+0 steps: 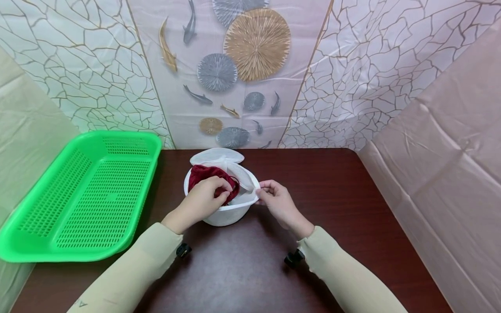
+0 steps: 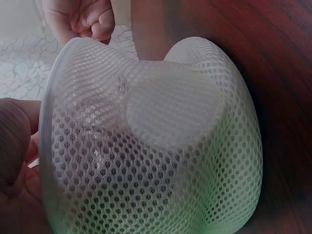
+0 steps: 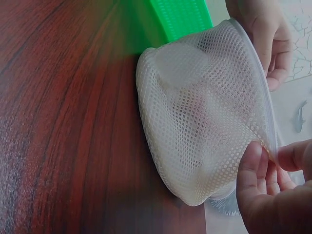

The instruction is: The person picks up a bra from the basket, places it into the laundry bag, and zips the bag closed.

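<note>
A white mesh laundry bag (image 1: 228,216) with a stiff zipped rim stands on the table, its round lid (image 1: 216,156) folded back behind it. Inside lies a dark red, velvety piece of cloth (image 1: 205,172), bunched toward the left. My left hand (image 1: 205,195) reaches over the near-left rim, fingers curled at the cloth; its fingertips are partly hidden. With thumb and fingers, my right hand (image 1: 278,202) pinches the bag's right rim, also seen in the right wrist view, where the mesh wall (image 3: 204,112) faces the camera. From the left wrist, the mesh (image 2: 122,170) covers most of the view.
A large green plastic basket (image 1: 111,198) with slotted walls occupies the left side. Below everything is a dark reddish-brown table (image 1: 332,208). Patterned fabric (image 1: 219,108) hangs along the back edge, and plain pale fabric (image 1: 442,143) hangs on the right.
</note>
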The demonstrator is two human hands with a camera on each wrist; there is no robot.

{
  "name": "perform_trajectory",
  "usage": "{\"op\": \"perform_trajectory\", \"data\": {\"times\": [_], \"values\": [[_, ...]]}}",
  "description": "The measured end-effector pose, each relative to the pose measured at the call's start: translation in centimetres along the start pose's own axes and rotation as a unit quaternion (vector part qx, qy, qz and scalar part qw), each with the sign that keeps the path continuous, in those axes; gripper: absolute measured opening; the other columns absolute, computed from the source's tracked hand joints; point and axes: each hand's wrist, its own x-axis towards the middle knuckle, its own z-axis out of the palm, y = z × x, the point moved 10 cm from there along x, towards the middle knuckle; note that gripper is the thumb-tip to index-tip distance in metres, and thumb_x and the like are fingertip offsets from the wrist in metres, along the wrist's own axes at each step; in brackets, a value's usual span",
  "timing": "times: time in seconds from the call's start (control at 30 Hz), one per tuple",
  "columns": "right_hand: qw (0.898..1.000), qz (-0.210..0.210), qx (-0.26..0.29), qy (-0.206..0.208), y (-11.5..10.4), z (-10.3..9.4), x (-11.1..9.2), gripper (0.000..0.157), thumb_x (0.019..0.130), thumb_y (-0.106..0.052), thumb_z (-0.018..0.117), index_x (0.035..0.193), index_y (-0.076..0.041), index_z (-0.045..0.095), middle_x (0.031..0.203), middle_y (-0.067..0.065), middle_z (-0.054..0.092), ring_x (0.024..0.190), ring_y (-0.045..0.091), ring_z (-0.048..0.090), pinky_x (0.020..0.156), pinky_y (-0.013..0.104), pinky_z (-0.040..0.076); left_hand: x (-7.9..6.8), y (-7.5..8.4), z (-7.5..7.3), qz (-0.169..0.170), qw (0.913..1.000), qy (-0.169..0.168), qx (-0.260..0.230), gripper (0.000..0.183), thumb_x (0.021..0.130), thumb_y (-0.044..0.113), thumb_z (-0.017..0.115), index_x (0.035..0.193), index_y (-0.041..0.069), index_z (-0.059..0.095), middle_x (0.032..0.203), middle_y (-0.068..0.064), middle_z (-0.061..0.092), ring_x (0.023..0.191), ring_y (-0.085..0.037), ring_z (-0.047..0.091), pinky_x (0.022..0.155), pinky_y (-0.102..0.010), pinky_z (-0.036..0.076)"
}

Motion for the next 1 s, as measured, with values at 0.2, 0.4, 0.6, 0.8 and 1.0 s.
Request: {"op": "perform_trajectory", "data": {"times": [0.2,0.4,0.6,0.8,1.0], "values": [[1.000,0.001,-0.001,0.000,0.0,0.0,0.0,0.018,0.091,0.005,0.058,0.109,0.009,0.056,0.093,0.016,0.059,0.076,0.017,0.063,0.071,0.033,0.056,-0.2,0.9,-1.4,0.012,0.9997,0.018,0.003,0.015,0.086,0.010,0.071,0.100,0.012,0.069,0.099,0.001,0.063,0.095,-0.016,0.058,0.087,-0.034,0.048],[1.000,-0.003,0.000,0.002,-0.2,0.0,0.0,0.018,0.091,0.006,0.058,0.108,0.010,0.056,0.092,0.015,0.059,0.075,0.017,0.062,0.071,0.032,0.056,-0.4,1.1,-4.6,0.023,0.9960,0.082,0.023,0.020,0.086,0.013,0.070,0.105,0.010,0.068,0.107,-0.003,0.060,0.101,-0.020,0.055,0.089,-0.037,0.045],[1.000,-0.004,-0.001,-0.001,-0.3,0.1,0.0,0.018,0.092,0.005,0.058,0.109,0.010,0.056,0.092,0.015,0.059,0.076,0.017,0.062,0.071,0.033,0.056,-1.1,-0.2,-7.4,-0.009,0.9876,0.150,0.046,0.040,0.084,0.014,0.073,0.121,0.007,0.061,0.119,-0.012,0.053,0.111,-0.030,0.046,0.091,-0.046,0.040],[1.000,-0.004,-0.001,-0.003,-0.3,0.1,0.0,0.019,0.092,0.004,0.058,0.110,0.011,0.056,0.093,0.016,0.059,0.076,0.017,0.063,0.073,0.034,0.056,-1.4,-2.0,-7.6,-0.064,0.9862,0.139,0.063,0.055,0.084,0.018,0.073,0.133,0.002,0.051,0.124,-0.019,0.050,0.105,-0.034,0.045,0.089,-0.048,0.037],[1.000,-0.002,-0.003,-0.003,-0.3,0.1,0.0,0.020,0.092,0.004,0.059,0.110,0.011,0.055,0.093,0.015,0.059,0.076,0.017,0.062,0.073,0.034,0.056,-1.5,-3.1,-7.1,-0.098,0.9856,0.114,0.077,0.054,0.087,0.020,0.070,0.134,0.002,0.051,0.121,-0.019,0.056,0.107,-0.035,0.046,0.094,-0.049,0.035]]}}
